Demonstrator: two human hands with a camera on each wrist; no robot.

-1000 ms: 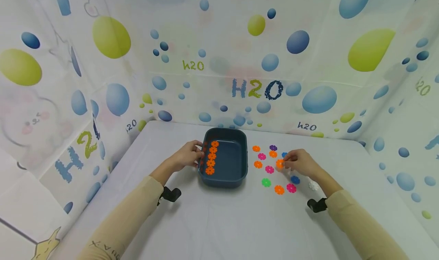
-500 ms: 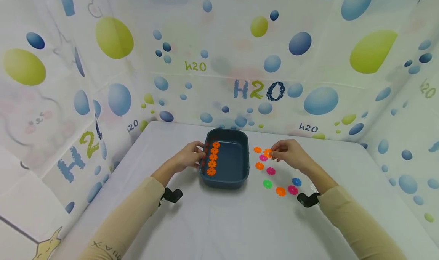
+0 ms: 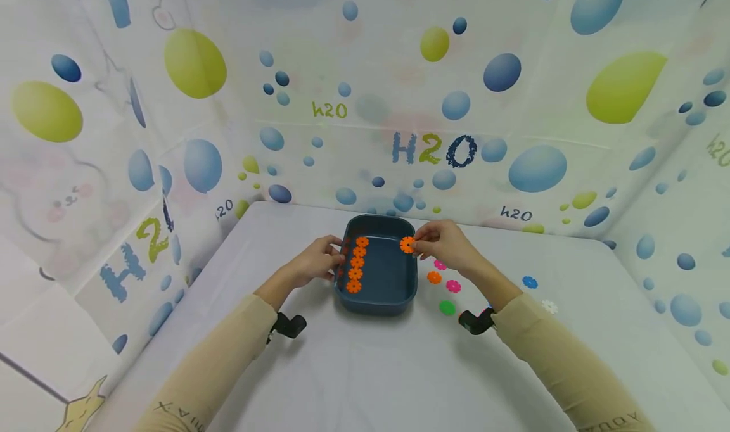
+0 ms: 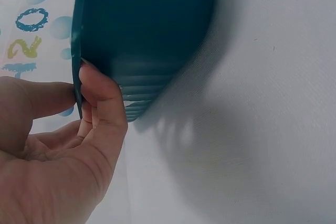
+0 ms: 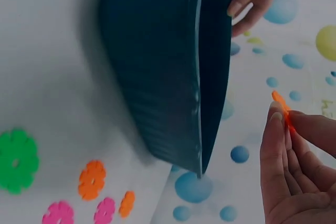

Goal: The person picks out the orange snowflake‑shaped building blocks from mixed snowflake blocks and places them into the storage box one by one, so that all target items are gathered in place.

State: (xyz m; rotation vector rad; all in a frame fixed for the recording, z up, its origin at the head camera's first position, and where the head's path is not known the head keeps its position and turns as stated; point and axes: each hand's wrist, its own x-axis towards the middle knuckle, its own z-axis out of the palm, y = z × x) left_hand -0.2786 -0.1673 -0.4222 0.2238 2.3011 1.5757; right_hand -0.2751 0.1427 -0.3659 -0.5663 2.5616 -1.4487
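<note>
A dark teal plastic basin (image 3: 376,306) stands on the white table, with a column of orange flower-shaped discs (image 3: 357,262) inside along its left side. My left hand (image 3: 313,261) grips the basin's left rim; the left wrist view has the thumb (image 4: 50,98) on one face of the wall and curled fingers (image 4: 105,98) on the other. Between thumb and fingertips my right hand (image 3: 447,245) pinches an orange flower disc (image 3: 407,245), over the basin's right rim in the head view. From the right wrist the same disc (image 5: 283,109) appears nearly edge-on, above the basin's opening.
Right of the basin lie a green disc (image 3: 447,307), pink discs (image 3: 453,286) and an orange one (image 3: 435,277). Farther right are a blue disc (image 3: 530,282) and a white one (image 3: 549,306). The right forearm hides part of this group. A patterned curtain (image 3: 365,102) encloses the table.
My right hand has lifted an orange disc from the scattered group and carried it left to the basin's right rim. The left hand keeps its hold on the basin.
</note>
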